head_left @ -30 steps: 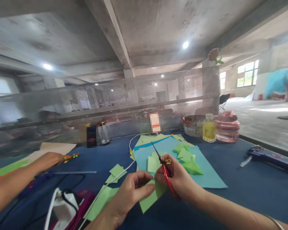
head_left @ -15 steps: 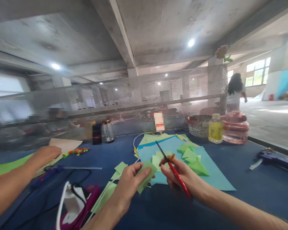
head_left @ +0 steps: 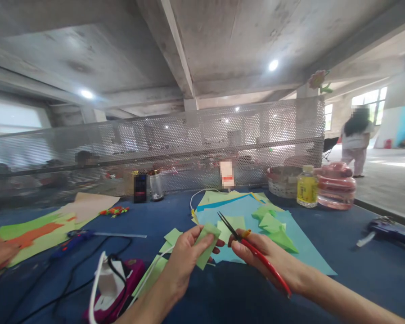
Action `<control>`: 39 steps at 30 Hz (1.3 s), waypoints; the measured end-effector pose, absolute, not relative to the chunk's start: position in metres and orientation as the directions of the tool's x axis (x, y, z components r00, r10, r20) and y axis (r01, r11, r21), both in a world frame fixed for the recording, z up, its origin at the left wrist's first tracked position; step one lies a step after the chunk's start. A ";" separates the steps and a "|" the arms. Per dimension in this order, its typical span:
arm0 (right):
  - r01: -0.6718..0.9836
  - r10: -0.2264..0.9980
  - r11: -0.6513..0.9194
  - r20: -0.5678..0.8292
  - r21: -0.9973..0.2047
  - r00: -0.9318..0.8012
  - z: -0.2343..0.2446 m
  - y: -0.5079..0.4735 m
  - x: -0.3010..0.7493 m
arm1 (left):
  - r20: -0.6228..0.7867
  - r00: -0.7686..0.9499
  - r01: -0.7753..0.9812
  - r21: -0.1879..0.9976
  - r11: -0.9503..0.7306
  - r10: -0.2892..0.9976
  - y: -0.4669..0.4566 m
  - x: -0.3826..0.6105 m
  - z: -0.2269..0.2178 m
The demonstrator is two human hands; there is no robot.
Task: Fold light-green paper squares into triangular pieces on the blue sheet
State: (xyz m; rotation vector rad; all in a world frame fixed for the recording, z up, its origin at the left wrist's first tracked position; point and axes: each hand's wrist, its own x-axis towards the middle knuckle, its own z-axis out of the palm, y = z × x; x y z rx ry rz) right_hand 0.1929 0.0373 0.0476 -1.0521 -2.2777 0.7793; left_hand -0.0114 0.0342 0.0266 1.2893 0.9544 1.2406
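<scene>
My left hand point(head_left: 191, 247) pinches a small folded piece of light green paper point(head_left: 207, 249) above the table. Red-handled scissors point(head_left: 265, 261) are in my right hand point(head_left: 256, 247), their dark, slightly parted blades pointing up and left, apart from the paper. Beyond my hands lie blue paper sheets point(head_left: 303, 247). On them rest several folded green paper pieces point(head_left: 280, 238) and a pale green square point(head_left: 234, 225). More green paper point(head_left: 151, 274) lies beside my left forearm, partly hidden by it and a white cable.
A purple power strip point(head_left: 135, 279) with cables stands at the front left. Glue guns lie left point(head_left: 72, 243) and right point(head_left: 391, 229). A yellow bottle point(head_left: 307, 189), pink container point(head_left: 337, 189) and basket point(head_left: 283, 182) stand at the back right. Another person's hand point(head_left: 2, 252) is at far left.
My right hand has turned the scissors, bringing the handles further right. The other person's hand has moved left off the paper. A background person has moved right. The view has shifted slightly.
</scene>
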 end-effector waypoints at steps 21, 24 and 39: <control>0.636 0.778 0.573 0.097 -0.516 -0.621 0.054 0.029 0.188 | 0.042 0.159 -0.188 0.982 -0.011 0.986 0.030 -0.015 0.028; 0.641 0.777 0.574 0.093 -0.510 -0.622 0.053 0.030 0.189 | 0.048 0.148 -0.189 0.982 -0.019 0.988 0.030 -0.015 0.029; 0.655 0.779 0.572 0.077 -0.494 -0.622 0.051 0.030 0.189 | 0.069 0.137 -0.155 0.987 -0.047 0.988 0.028 -0.015 0.032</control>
